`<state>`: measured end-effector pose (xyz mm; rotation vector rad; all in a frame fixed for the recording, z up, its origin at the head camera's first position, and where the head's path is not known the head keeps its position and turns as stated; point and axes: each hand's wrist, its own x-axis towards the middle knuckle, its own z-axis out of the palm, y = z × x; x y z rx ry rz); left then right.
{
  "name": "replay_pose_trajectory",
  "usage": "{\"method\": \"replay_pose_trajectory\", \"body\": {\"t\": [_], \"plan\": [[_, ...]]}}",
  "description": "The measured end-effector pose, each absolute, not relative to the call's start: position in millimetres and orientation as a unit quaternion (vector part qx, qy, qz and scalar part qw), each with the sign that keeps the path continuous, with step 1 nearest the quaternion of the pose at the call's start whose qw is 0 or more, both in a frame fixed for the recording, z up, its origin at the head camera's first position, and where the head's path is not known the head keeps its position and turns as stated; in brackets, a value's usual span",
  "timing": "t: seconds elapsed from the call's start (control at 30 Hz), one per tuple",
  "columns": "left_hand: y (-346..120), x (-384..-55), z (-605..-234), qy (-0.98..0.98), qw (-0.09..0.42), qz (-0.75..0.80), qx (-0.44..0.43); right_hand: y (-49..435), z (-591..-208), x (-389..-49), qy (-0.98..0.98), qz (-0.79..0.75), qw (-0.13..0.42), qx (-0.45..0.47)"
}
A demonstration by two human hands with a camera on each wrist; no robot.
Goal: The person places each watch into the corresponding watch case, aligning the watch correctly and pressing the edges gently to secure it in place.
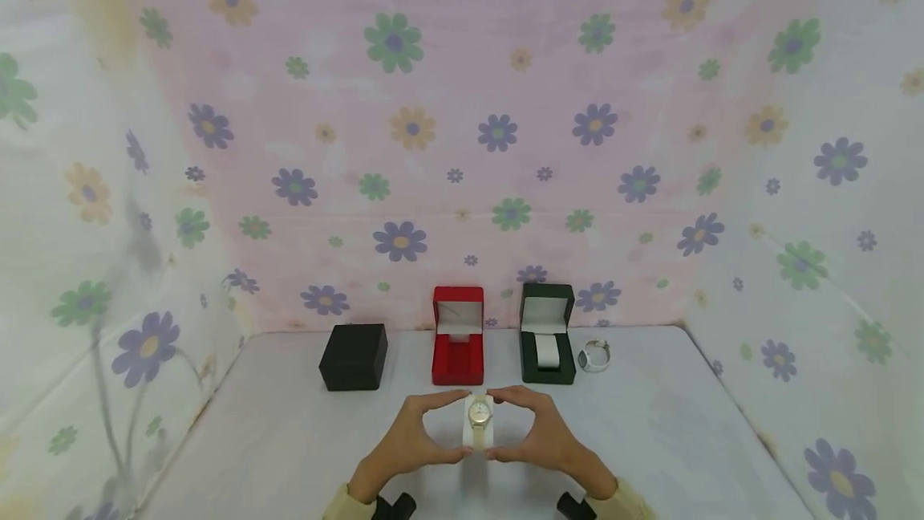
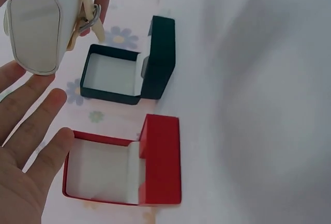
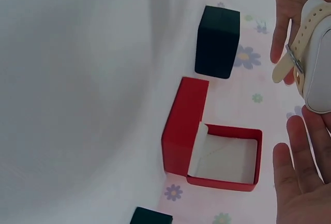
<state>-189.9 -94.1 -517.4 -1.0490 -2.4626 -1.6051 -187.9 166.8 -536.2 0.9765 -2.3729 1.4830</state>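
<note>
A wristwatch (image 1: 480, 412) with a cream strap and a round gold-toned case is wrapped around a white watch cushion (image 1: 468, 438), dial toward the head camera. My left hand (image 1: 417, 433) pinches the cushion's left part, index fingertip at the top end and thumb at the bottom. From the other side my right hand (image 1: 543, 435) grips it the same way. Both hold it above the table, in front of the red box. The wrist views show the cushion's flat end (image 2: 36, 32) and the strap's metal buckle (image 3: 295, 58); there, the other fingers of each hand spread out.
An open red watch box (image 1: 458, 358) stands behind the hands, its seat without a cushion. Right of it, an open dark green box (image 1: 549, 363) holds a white cushion (image 1: 547, 351). A white watch (image 1: 595, 356) lies further right, and a closed black box (image 1: 354, 357) sits left.
</note>
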Motion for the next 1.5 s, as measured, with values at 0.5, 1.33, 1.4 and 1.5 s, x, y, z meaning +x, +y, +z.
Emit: {"method": "replay_pose_trajectory", "body": {"t": [0.5,1.33,1.4,1.5], "plan": [[-111,-264,-514,-0.824,-0.002,-0.475,-0.308,149,-523,-258,-0.830,0.465,0.066,0.300],[-104,-323,-545,-0.867,-0.058,-0.452,-0.199,132,-546,-340,-0.861,0.424,-0.049,0.278],[-103,-324,-547,-0.866,-0.063,-0.456,-0.194,131,-547,-343,-0.862,0.422,-0.051,0.278],[-102,-325,-548,-0.865,-0.065,-0.459,-0.195,130,-549,-346,-0.867,0.414,-0.049,0.273]]}}
